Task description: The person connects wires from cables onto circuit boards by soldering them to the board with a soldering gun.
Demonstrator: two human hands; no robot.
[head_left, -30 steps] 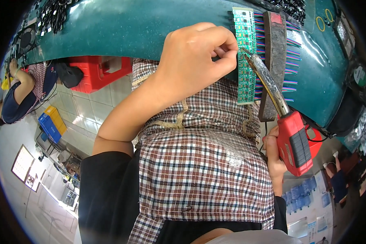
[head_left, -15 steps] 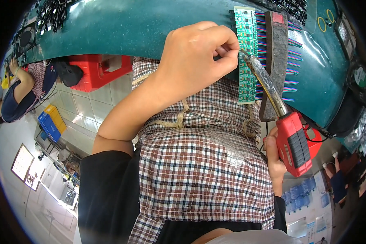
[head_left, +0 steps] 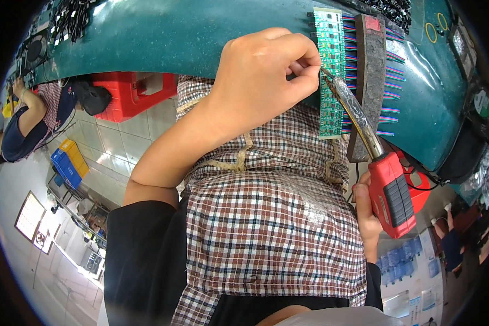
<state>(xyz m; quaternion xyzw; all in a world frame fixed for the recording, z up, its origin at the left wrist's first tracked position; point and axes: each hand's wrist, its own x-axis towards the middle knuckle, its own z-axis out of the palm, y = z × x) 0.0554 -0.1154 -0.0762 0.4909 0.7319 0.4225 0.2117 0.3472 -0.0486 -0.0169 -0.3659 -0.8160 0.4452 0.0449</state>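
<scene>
My left hand (head_left: 266, 76) is closed in a pinch at the left edge of a green circuit board strip (head_left: 330, 117); whatever lies between the fingertips is too small to make out. From the lower right, my right hand (head_left: 366, 214) grips a red and black soldering iron (head_left: 390, 187). Its slanted metal barrel crosses above the board, and the tip is beside the left fingertips at the board's surface. Thin multicoloured wires (head_left: 391, 96) run from the board's right side beneath a dark grey bar (head_left: 367, 92) and stick out beyond it.
Bundles of black cables (head_left: 70, 19) lie on the green tabletop (head_left: 174, 41) at the far left. Two yellow rings (head_left: 430, 32) rest at the far right. A red stool (head_left: 119, 98) stands below the table edge, and another person (head_left: 32, 117) sits at the left.
The soldering iron has shifted very slightly, its tip staying by the left fingertips. Both hands hold nearly the same positions, and the board stays put.
</scene>
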